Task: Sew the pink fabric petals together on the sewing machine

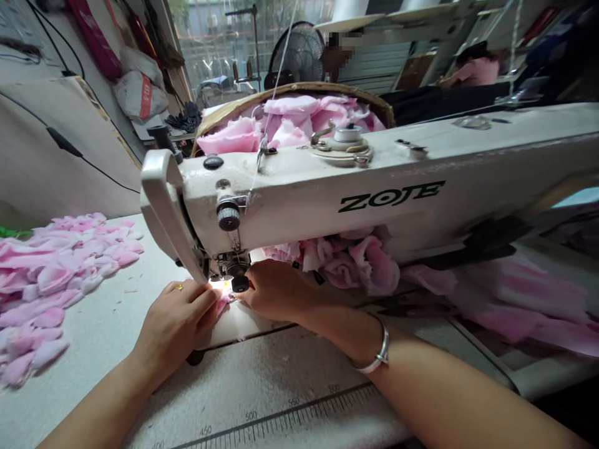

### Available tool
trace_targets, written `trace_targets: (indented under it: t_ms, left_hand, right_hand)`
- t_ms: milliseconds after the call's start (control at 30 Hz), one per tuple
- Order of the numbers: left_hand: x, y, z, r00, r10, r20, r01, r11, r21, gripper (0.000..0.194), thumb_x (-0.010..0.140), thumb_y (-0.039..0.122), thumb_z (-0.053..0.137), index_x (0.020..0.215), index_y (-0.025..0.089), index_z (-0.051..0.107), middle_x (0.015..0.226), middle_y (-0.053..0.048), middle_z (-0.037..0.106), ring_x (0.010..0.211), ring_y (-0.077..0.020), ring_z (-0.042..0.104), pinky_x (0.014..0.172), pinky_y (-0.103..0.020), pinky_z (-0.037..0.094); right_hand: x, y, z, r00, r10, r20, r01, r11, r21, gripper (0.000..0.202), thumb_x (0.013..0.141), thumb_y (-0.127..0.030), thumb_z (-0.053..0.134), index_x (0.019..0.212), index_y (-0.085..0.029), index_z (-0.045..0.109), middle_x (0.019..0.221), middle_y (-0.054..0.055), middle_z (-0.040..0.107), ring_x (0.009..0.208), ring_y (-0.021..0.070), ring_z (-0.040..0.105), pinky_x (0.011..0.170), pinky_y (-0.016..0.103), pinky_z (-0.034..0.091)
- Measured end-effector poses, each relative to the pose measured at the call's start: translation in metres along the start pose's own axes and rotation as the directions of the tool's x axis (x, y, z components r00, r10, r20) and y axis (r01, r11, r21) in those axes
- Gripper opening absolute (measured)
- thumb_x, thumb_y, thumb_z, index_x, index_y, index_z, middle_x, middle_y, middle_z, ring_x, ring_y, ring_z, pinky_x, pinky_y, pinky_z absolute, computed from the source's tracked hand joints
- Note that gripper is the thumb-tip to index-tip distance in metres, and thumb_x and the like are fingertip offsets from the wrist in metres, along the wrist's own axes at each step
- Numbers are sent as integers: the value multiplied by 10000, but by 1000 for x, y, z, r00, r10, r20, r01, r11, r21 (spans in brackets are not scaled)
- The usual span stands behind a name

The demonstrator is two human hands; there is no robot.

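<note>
A white sewing machine (290, 199) stands across the middle, its lamp lighting the spot under the needle. At that spot a small pink fabric piece (224, 300) lies between the hands. My left hand (180, 318), with a ring, is closed on the fabric from the left side. On the right of the presser area my right hand (271, 290) is bent with its fingers pressed together near the needle; the fingertips are partly hidden behind a black knob (240, 284). Behind the right hand, under the machine arm, sits a bunch of pink ruffled fabric (346, 265).
Pink fabric pieces (60, 268) spread over the table's left. More pink cloth (524, 299) lies at the right. A basket (389, 113) of pink pieces stands behind the machine. Farther back are a fan (299, 53) and a person (475, 67). A printed ruler (276, 416) runs along the front.
</note>
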State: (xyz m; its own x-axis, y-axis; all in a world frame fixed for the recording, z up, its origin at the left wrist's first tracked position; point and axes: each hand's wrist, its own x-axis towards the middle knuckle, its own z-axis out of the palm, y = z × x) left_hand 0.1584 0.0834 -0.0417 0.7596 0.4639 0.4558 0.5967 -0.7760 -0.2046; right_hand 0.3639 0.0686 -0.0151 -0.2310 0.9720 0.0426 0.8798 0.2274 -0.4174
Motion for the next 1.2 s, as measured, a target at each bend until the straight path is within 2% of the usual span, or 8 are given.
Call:
trace_targets:
  t_ms: [200,333,467,600,733,933,1067,1200]
  left_hand:
    - [-1,-2,1,1000,-4,5,4,1000,-14,119,924,250,493,870,200,586,795,-26,543,677,-171,479,616,-297,350]
    - [-2,-3,1,1000,1,5,-1,999,-53,130,925,235,492,910,195,614,820,-31,566,701,-171,492,630,-297,367]
    - [-1,-2,-2,1000,28,5,-28,997,-78,155,934,216,478,949,192,631,859,-26,605,736,-174,510,658,-307,383]
    - [-1,0,-3,1000,12,-13,-13,995,-97,149,928,222,498,983,198,634,910,-18,632,801,-177,542,709,-318,404]
    - [-1,3,-2,1000,-12,6,13,995,-103,165,937,235,484,1005,207,632,885,-10,632,792,-176,543,698,-322,401]
    - [-1,9,-3,994,-54,96,60,996,-62,215,955,256,438,1094,229,599,912,-21,628,825,-201,536,714,-344,404]
    - [-2,9,-4,994,-43,104,50,996,-69,238,961,255,418,1125,236,590,928,-31,627,865,-213,541,724,-349,406]
    - [-4,7,-4,992,-37,117,45,997,-68,244,954,241,428,1133,231,593,946,-42,627,880,-219,547,732,-358,408]
  right_hand:
    - [-1,-4,8,995,-12,-96,7,998,-56,241,800,-364,558,712,-177,682,695,71,675,686,197,612,560,287,359]
    - [-4,-5,7,997,-29,-74,21,994,-105,206,808,-290,518,764,-168,679,753,83,686,711,201,626,574,291,388]
    - [-7,-5,7,996,6,-90,-21,986,-165,194,790,-245,493,810,-151,661,739,95,670,667,205,620,559,302,391]
    - [-9,-7,12,994,36,-105,-54,984,-170,188,811,-249,479,832,-158,642,753,91,659,658,200,610,551,305,383]
    - [-10,-9,14,995,-21,-102,3,985,-174,194,864,-235,440,896,-180,624,842,66,668,675,182,609,515,295,349]
    - [-14,3,5,992,-45,-116,18,975,-223,134,843,-251,498,801,-189,610,835,25,664,688,165,606,512,298,309]
    - [-15,11,4,982,-94,-162,51,967,-251,179,872,-265,474,772,-205,609,831,-3,647,678,145,591,498,298,274]
    - [-12,11,6,977,-151,-152,110,962,-250,216,896,-303,457,806,-202,626,857,6,648,655,142,587,480,298,250]
